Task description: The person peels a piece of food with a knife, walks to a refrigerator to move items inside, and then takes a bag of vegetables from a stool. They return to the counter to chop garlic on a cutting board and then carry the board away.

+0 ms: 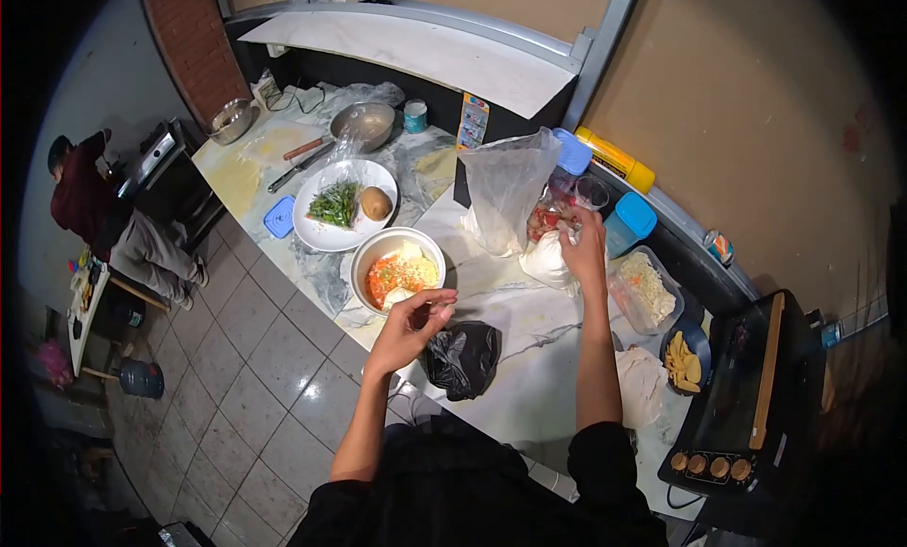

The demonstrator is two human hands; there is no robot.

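Note:
My left hand [414, 328] is held over the near edge of a white bowl [356, 275], fingers stretched out and holding nothing. In the bowl lie an orange-red chopped mixture [392, 278] and pale yellow pieces. Just below that hand, a crumpled black plastic bag [463, 360] rests on the counter. On the other side, my right hand [586, 249] has its fingers closed at the top of a plastic bag of white stuff [548, 262]. Its fingertips are partly hidden. Red pieces in clear plastic [546, 218] lie just behind, beside a tall clear plastic bag [510, 183].
A white plate [316, 235] with chopped greens and a round brown item is at the left. Behind it are a knife [293, 172] and a pan [364, 124]. Shredded food fills a container [647, 292] near a black oven [737, 405]. A person [104, 202] works far left.

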